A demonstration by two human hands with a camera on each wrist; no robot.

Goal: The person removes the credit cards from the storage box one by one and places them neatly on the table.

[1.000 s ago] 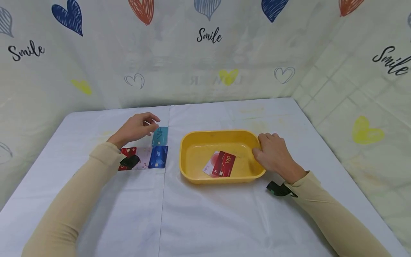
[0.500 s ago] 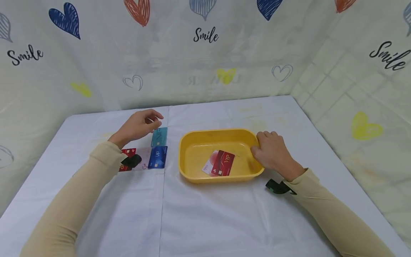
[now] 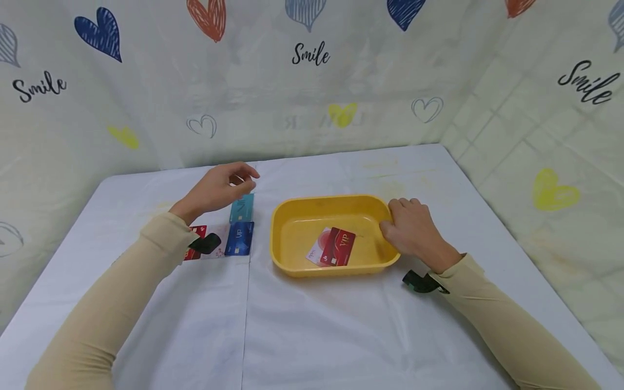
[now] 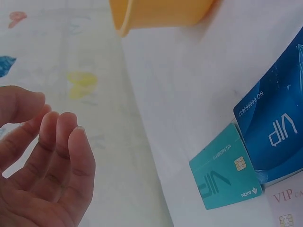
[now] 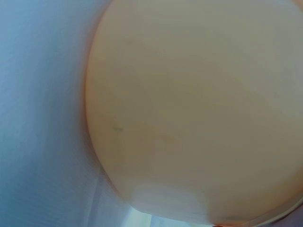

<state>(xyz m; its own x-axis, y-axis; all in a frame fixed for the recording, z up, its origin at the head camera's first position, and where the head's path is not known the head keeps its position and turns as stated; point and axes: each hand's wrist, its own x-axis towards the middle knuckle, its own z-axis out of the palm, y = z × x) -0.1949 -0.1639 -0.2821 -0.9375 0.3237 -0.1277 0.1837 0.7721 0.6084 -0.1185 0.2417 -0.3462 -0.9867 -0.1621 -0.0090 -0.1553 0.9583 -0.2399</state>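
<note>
My left hand (image 3: 219, 187) hovers above the teal VIP card (image 3: 241, 208), fingers loosely bent and holding nothing. In the left wrist view, the same hand (image 4: 49, 165) shows an empty palm beside that teal card (image 4: 222, 170). Directly below the teal card lies a blue VIP card (image 3: 239, 238), then a pale pink card (image 3: 223, 233) and a red card (image 3: 193, 254) partly hidden by my wrist. My right hand (image 3: 414, 230) grips the right rim of a yellow tray (image 3: 336, 273). Inside it, a red VIP card (image 3: 339, 247) overlaps a pale pink card (image 3: 316, 250).
A white cloth (image 3: 312, 330) with a crease left of the tray covers the table. Behind it rises a pale curtain (image 3: 263, 81) printed with hearts and "Smile". The tray's outer wall (image 5: 189, 104) fills most of the right wrist view. Black bands (image 3: 420, 283) sit at both wrists.
My left hand has drifted a little up and to the right, past the teal card's upper edge. The right hand keeps its grip on the tray, and the cards lie as before.
</note>
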